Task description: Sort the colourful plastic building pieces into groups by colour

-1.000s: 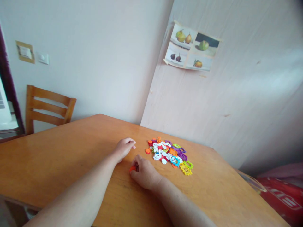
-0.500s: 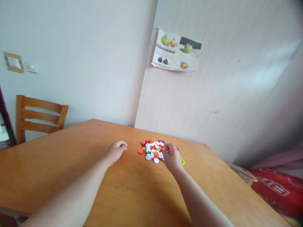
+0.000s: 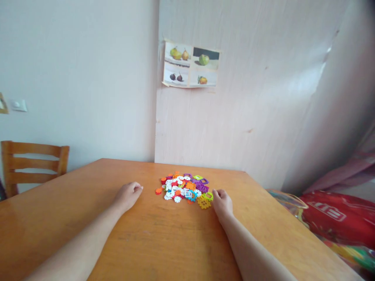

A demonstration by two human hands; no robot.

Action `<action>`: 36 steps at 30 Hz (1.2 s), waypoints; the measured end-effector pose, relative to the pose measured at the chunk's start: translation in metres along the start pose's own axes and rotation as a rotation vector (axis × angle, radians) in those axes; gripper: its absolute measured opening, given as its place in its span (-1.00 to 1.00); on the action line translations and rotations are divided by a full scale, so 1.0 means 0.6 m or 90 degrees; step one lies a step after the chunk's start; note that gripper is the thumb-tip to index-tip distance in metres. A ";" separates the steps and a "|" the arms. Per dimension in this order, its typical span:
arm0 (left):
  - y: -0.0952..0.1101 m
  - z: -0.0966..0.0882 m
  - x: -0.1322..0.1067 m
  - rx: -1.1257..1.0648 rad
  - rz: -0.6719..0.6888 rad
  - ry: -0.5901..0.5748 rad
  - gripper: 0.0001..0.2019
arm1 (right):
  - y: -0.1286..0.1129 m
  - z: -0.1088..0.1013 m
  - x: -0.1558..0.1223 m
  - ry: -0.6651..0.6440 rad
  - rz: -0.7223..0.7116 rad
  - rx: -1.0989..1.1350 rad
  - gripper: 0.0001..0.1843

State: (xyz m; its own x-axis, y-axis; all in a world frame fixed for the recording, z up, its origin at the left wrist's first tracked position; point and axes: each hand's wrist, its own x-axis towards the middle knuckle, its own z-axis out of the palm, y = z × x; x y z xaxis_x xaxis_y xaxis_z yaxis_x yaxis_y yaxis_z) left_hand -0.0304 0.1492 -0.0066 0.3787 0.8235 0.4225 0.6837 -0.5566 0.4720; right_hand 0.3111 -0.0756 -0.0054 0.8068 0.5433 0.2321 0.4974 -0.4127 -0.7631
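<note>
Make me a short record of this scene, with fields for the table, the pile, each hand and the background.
Surface: wooden table
Pile: flat plastic pieces in white, orange, purple, red, blue and green
Stray: orange piece just left of the pile
Left hand: curled, resting on the table, left of the pile and apart from it
Right hand: curled, on the table at the pile's right edge, beside a yellow piece; any hold hidden
Background: chair, fruit poster, red bag

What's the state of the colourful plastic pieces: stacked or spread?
Spread: the colourful plastic pieces lie in a low, loose scatter on the orange wooden table, with nothing built up.
</note>
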 end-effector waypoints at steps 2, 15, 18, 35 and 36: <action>0.006 0.000 0.000 0.061 0.036 -0.008 -0.74 | 0.000 0.001 0.005 -0.016 0.002 0.005 -0.61; 0.029 -0.002 -0.007 0.258 0.040 -0.042 -0.77 | 0.009 0.005 0.012 -0.078 -0.025 0.055 -0.55; 0.046 -0.007 0.009 0.272 0.006 -0.077 -0.80 | 0.004 0.002 0.011 -0.102 -0.022 0.056 -0.52; 0.261 0.154 0.086 0.149 0.075 -0.191 -0.35 | -0.001 0.001 0.012 -0.129 -0.045 0.038 -0.51; 0.255 0.157 0.079 0.135 0.083 -0.187 -0.37 | -0.001 0.002 0.013 -0.131 -0.047 0.036 -0.52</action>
State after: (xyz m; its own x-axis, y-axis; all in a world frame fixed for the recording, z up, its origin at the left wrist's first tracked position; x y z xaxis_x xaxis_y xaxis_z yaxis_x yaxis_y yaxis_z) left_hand 0.1509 0.1136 0.0130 0.6127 0.7608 0.2140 0.7200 -0.6490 0.2458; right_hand 0.3170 -0.0704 -0.0038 0.6839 0.7106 0.1650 0.5292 -0.3275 -0.7828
